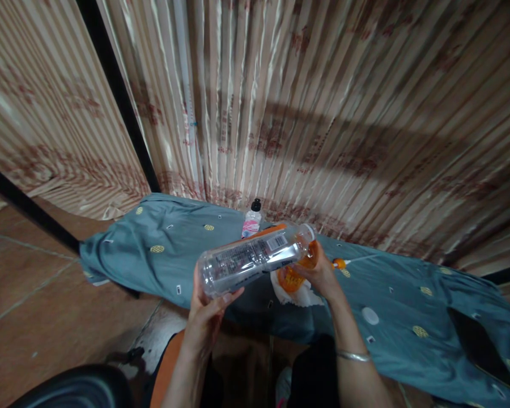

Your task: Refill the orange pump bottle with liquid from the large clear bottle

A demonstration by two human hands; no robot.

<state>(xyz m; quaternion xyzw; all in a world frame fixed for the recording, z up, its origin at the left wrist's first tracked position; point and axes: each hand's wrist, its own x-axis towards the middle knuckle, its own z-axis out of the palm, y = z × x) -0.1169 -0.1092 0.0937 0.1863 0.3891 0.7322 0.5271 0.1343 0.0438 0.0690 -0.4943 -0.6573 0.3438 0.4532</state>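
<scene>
Your left hand (208, 313) had its fingers clamped on the clear bottle (250, 258), your right hand (322, 273) on the orange bottle (289, 281), between the cloth (123, 241)'s long edges.

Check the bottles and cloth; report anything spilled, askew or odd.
No clear spill shows. What looks like an orange pump top lies loose on the cloth, its tube sticking out, odd because it is off any bottle. The white tissue beneath the orange bottle looks ragged. The clear bottle is tipped, but the left hand holds it.

Your view is dim: a soft shadow bands the curtain (255, 85) toward 2 o'clock; glare streaks the bottle (251, 258); outer edges blur.
</scene>
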